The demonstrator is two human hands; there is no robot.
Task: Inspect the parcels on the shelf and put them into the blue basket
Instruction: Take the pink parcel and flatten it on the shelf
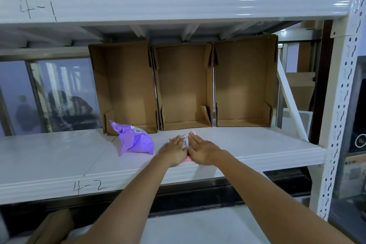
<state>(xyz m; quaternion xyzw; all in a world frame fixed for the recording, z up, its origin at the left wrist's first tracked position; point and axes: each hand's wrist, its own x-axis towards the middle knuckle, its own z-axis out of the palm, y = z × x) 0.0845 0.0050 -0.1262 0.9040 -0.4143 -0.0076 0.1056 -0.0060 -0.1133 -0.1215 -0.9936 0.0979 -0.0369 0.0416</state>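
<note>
While both palms lie flat, gripping nothing, my left hand (173, 152) and right hand (202, 151) press the pink parcel (186, 140) onto the shelf (257, 144), probably to read its label; purple parcel (134, 139) waits beside.

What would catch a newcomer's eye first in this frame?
Both hands, the left hand and right hand, lie flat side by side on a pink parcel at the front of the white shelf. A crumpled purple parcel lies just left of them. Behind stand three empty cardboard boxes.
</note>
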